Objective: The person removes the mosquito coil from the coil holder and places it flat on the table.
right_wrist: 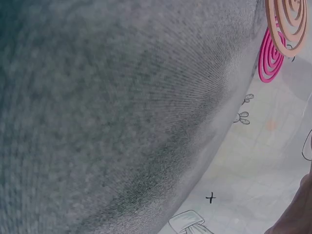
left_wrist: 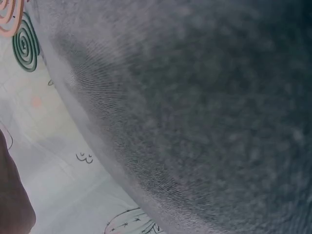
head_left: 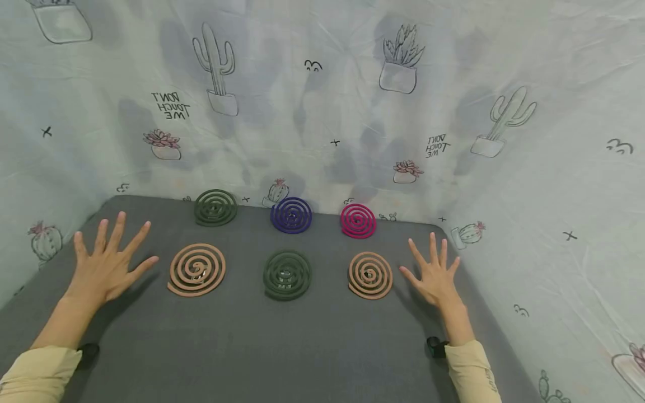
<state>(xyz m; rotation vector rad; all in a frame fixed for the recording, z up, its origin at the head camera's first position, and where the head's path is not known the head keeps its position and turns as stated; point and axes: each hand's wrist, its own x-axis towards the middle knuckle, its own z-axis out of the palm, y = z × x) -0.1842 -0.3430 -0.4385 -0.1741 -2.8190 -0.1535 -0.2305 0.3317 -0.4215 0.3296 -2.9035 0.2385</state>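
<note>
a grey mat (head_left: pixel 312 347) spreads under both hands, backed on all sides by a cactus-print cloth (head_left: pixel 322 101). the left hand (head_left: pixel 108 268) lies palm down on the mat with all its fingers spread and straight, holding nothing. the right hand (head_left: pixel 435 277) lies the same way, fingers fanned out, holding nothing.

six coils sit between the hands in two rows. just inward of the left hand's thumb is the big tan coil (head_left: pixel 196 269), near but not touching. just inward of the right hand's thumb is the small tan coil (head_left: pixel 370 275), also apart from it. midway between the two hands is the near green coil (head_left: pixel 286 274). beyond the fingertips, by the mat's far edge, lie the far green coil (head_left: pixel 216 207) on the left hand's side, the purple coil (head_left: pixel 291 215) in the middle, and the pink coil (head_left: pixel 358 220) on the right hand's side. a black wrist strap (head_left: pixel 435 345) shows at the right cuff.
</note>
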